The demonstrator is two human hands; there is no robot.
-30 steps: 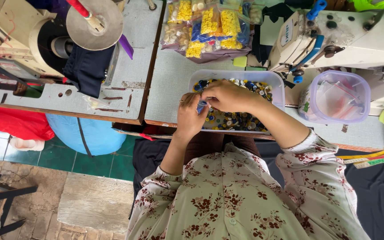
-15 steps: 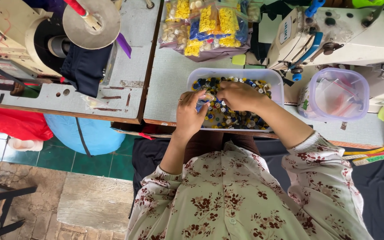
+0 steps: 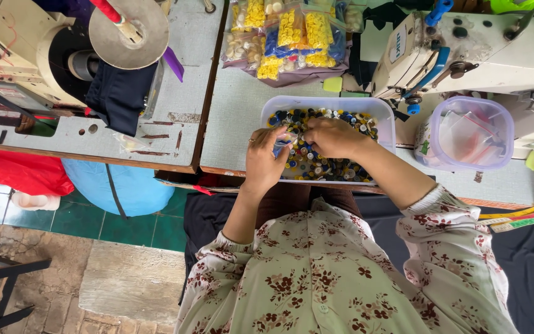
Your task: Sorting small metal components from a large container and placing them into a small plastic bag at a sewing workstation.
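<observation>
Head view: green tiled floor [image 3: 156, 226] lies below a grey tabletop [image 3: 236, 117] carrying a white sewing machine [image 3: 483, 59]. On it, a clear tub [image 3: 385, 120] holds mixed buttons [image 3: 316, 164]. Left hand [image 3: 266, 159] pinches a small clear bag [image 3: 284, 137]; right hand [image 3: 332, 136] grips its other edge.

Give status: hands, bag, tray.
Left hand pinching small clear bag over the button tray. Right hand at the bag's mouth, fingers closed, contents hidden. Nothing blocking; lidded tub sits clear to the right.
</observation>
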